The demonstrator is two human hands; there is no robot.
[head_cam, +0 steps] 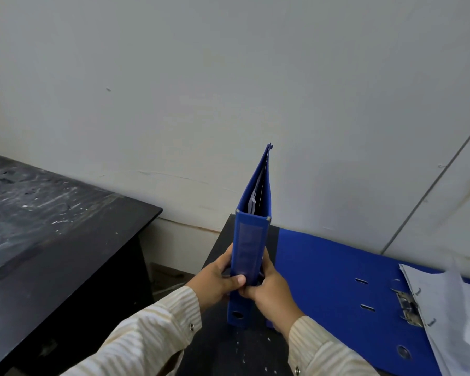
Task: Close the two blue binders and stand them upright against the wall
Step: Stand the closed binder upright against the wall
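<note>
A pale grey wall [174, 77] is filling the far side, showing faint scuffs. A black table [52, 240] is standing at the left, its top catching whitish streaks. A second dark table [217, 351] is sitting nearer, speckled white. A thin dark line [429, 192] is running diagonally up the wall at the right.

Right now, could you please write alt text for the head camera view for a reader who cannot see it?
A person's left-hand grip and right-hand grip clasp the spine of a closed blue binder standing upright on a dark table before a pale wall. To its right, a second blue binder lies open and flat, holding white papers.
</note>
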